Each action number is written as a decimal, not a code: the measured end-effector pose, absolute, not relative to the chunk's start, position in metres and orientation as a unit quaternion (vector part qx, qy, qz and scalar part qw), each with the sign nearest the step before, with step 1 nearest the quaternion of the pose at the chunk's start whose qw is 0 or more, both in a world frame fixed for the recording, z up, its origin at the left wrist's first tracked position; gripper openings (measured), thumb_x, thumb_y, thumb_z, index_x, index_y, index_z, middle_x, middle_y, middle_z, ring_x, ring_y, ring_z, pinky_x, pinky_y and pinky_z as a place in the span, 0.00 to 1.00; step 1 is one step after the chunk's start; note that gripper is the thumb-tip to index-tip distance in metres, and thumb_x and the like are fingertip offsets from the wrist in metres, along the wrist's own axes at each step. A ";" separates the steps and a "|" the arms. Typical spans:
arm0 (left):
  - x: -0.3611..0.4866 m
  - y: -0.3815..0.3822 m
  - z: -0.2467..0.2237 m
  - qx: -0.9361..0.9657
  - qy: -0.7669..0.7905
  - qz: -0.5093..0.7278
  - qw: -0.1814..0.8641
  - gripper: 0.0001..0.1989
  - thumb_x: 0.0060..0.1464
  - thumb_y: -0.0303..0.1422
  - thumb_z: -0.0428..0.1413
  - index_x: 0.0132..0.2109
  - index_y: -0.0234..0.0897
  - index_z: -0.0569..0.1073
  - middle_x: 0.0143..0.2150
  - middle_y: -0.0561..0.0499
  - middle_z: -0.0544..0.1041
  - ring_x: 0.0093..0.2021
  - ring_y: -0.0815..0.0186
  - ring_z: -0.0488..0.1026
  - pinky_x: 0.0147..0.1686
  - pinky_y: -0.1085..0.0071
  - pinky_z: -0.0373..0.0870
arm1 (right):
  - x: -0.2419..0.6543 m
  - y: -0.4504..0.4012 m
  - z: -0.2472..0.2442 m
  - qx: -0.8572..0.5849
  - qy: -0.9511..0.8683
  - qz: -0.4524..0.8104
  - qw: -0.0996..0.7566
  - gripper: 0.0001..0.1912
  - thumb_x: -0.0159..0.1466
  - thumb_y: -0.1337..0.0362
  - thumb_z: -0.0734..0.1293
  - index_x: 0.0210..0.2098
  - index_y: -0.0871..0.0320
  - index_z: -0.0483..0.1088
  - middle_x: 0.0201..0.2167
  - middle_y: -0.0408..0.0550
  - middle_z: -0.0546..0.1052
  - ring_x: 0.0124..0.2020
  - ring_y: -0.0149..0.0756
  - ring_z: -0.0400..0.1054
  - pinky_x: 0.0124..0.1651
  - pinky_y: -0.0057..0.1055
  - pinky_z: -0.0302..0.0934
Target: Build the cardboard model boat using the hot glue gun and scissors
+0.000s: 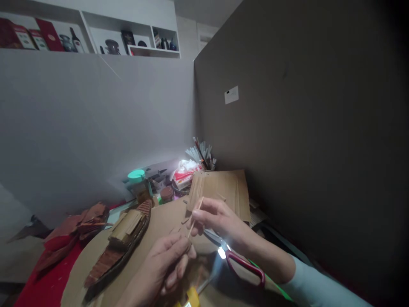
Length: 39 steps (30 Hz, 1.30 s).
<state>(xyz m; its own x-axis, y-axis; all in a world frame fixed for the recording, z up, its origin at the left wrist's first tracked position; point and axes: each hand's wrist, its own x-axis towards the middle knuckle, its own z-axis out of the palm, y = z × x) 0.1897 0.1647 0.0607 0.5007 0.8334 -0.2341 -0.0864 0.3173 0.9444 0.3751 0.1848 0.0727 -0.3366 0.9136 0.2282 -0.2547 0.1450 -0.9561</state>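
Observation:
A thin pale stick (191,231), like a skewer or a narrow wooden strip, runs slantwise between my hands. My left hand (168,260) pinches its lower end between thumb and fingers. Higher up, my right hand (215,217) has its thumb and fingertips closed on the same stick. Scissors (246,268) with dark red handles lie under my right wrist, blades pointing up and left. A yellow-ended tool (192,296) with a thin metal shaft, its kind unclear, sits at the bottom edge. Left of my hands rests a brown model boat (124,243) with a cardboard cabin.
A rounded cardboard sheet (162,219) covers the work surface over a red cloth (41,277). Behind stand a jar with a turquoise lid (136,175), a tissue pack (185,175) and a holder of brushes. Folded cardboard (223,187) leans near the dark right-hand partition (303,140).

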 end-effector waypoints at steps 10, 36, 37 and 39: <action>0.210 0.155 0.043 0.410 0.403 0.368 0.731 0.18 0.48 0.45 0.68 0.31 0.34 0.76 0.17 0.58 0.70 0.11 0.81 0.53 0.10 0.84 0.51 | 0.385 0.169 0.064 -0.354 -0.543 0.546 0.531 0.09 0.62 0.62 0.71 0.28 0.59 0.72 0.23 0.43 0.78 0.28 0.32 0.71 0.37 0.30 0.61; 0.214 0.152 0.030 0.399 0.414 0.404 0.711 0.18 0.51 0.45 0.67 0.30 0.33 0.75 0.16 0.58 0.69 0.10 0.79 0.57 0.08 0.82 0.60 | 0.372 0.167 0.046 -0.382 -0.508 0.551 0.542 0.12 0.63 0.59 0.70 0.28 0.59 0.68 0.25 0.45 0.77 0.29 0.33 0.70 0.38 0.30 0.61; 0.214 0.152 0.030 0.399 0.415 0.403 0.711 0.19 0.51 0.45 0.67 0.29 0.33 0.75 0.16 0.59 0.69 0.10 0.79 0.56 0.08 0.82 0.59 | 0.372 0.167 0.045 -0.382 -0.508 0.550 0.541 0.12 0.63 0.59 0.70 0.28 0.58 0.68 0.24 0.44 0.77 0.29 0.33 0.70 0.38 0.30 0.61; 0.215 0.153 0.031 0.400 0.413 0.399 0.714 0.20 0.50 0.46 0.67 0.29 0.33 0.74 0.16 0.59 0.68 0.10 0.79 0.56 0.08 0.83 0.58 | 0.372 0.168 0.043 -0.383 -0.510 0.549 0.540 0.10 0.64 0.61 0.69 0.28 0.59 0.68 0.24 0.44 0.77 0.29 0.33 0.70 0.38 0.30 0.61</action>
<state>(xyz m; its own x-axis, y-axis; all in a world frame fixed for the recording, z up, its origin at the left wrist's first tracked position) 0.2150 0.1529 0.0305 0.3402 0.9008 -0.2698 -0.2395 0.3604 0.9015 0.3717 0.1680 0.0435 -0.1231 0.9838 0.1301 -0.2019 0.1035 -0.9739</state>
